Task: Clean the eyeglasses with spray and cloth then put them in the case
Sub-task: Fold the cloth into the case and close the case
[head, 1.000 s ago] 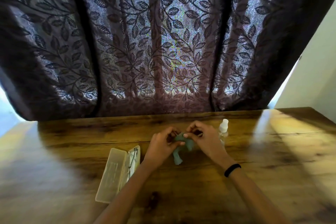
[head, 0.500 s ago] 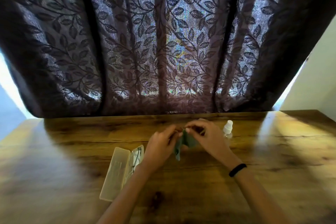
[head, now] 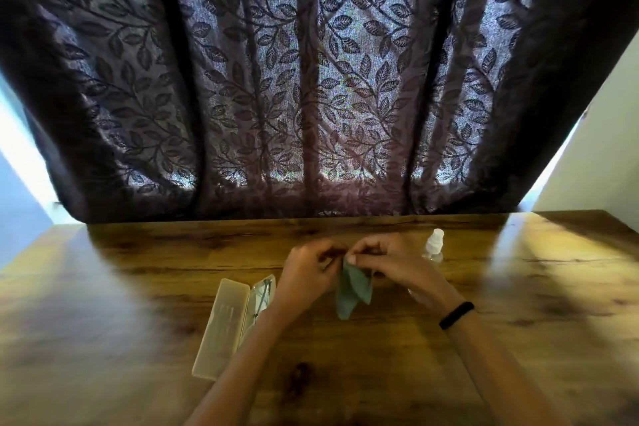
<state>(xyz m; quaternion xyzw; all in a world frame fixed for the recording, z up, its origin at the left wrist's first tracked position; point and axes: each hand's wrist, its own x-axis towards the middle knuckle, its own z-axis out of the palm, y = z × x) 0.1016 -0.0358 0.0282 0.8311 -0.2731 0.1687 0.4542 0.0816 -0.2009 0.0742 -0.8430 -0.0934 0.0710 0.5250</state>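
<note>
A green cloth [head: 352,290] hangs down between my two hands over the middle of the wooden table [head: 449,373]. My left hand [head: 307,273] and my right hand [head: 390,263] both pinch its top edge with curled fingers. The eyeglasses [head: 263,294] lie in the near half of the open pale case [head: 224,325], left of my left wrist, partly hidden by my forearm. A small clear spray bottle [head: 434,245] with a white top stands upright just beyond my right hand.
A dark leaf-patterned curtain [head: 311,79] hangs along the table's far edge. A black band [head: 456,315] circles my right wrist. Bare wood stretches to the left and right of the hands.
The bunched cloth has been drawn up by its top edge and now hangs longer and flatter. The view has shifted slightly; the case and bottle stay put.
</note>
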